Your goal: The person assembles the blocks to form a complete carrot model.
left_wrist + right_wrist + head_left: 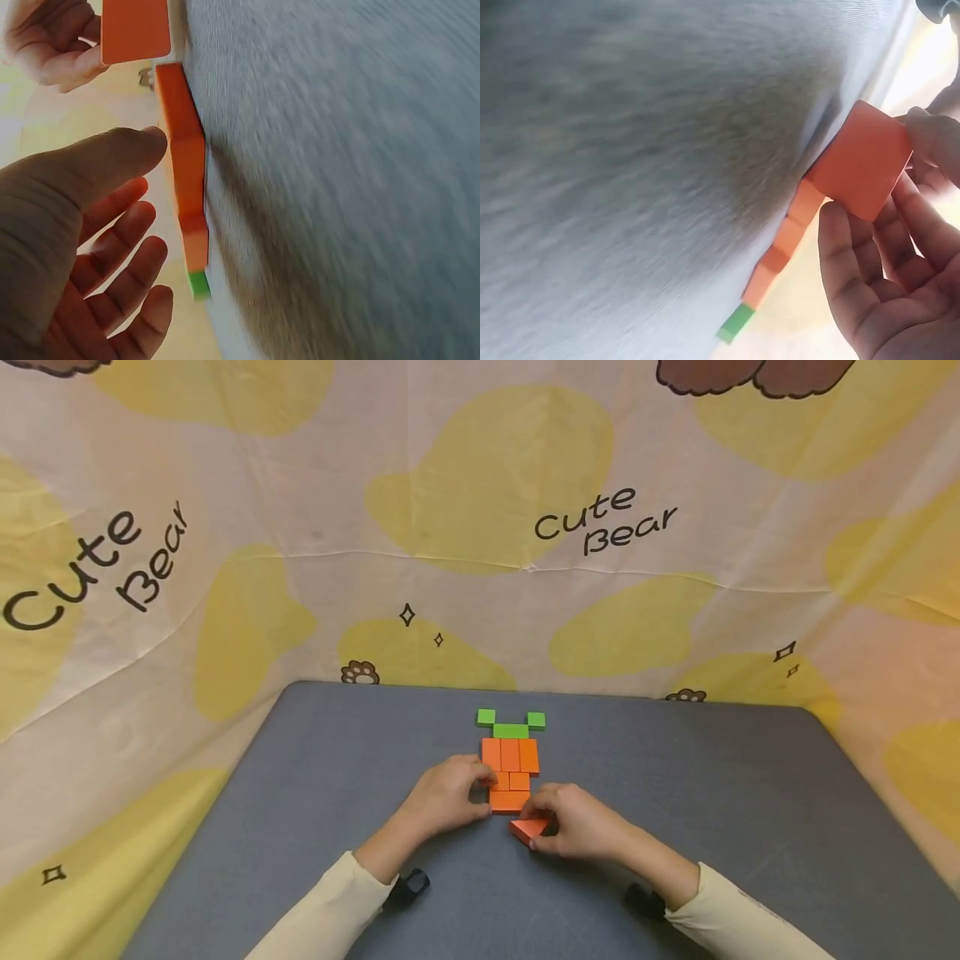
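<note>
Orange blocks lie flat in a figure on the table: three upright rectangles (510, 755), two small blocks (519, 781) below them, then a wide block (510, 802). Above these sit a green rectangle (511, 731) and two green cubes (486, 717). My right hand (577, 822) pinches an orange-red block (527, 829) that looks triangular from above, just below the wide block; the right wrist view shows its broad side (866, 161). Beside the figure's lower left is my left hand (450, 793), its fingers loosely bent; in its wrist view the thumb (127, 154) comes close to the orange blocks.
The grey tabletop (315, 777) spreads around the figure, with rounded far corners. A patterned cloth (480, 527) hangs behind the table and along both sides. Black wrist-worn devices (408, 889) sit under both forearms.
</note>
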The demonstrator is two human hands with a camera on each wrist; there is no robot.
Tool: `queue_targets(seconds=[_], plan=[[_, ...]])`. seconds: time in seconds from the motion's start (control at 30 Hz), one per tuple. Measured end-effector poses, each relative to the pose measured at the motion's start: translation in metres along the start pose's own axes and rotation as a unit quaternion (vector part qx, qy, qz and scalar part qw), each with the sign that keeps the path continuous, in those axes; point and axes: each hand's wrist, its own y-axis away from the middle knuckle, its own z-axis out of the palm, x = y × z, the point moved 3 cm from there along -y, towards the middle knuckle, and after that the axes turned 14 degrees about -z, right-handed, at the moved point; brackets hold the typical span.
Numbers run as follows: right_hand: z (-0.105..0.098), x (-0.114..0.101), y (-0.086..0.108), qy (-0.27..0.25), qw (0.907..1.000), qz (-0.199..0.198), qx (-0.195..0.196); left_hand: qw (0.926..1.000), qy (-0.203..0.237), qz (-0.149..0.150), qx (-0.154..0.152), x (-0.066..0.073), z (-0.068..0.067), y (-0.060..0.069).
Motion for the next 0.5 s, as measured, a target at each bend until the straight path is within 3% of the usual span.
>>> queue_targets(seconds=[0.23,0.5], plan=[[0.004,0.001,-0.018,0.027,0.9994,-0.021,0.009,0.9997,0.006,-0.014,0.017,-0.017,-0.008,0.012],[0.007,0.006,-0.022,0.032,0.9995,-0.001,0.01,0.9992,0.013,-0.031,0.023,-0.025,-0.011,0.021]])
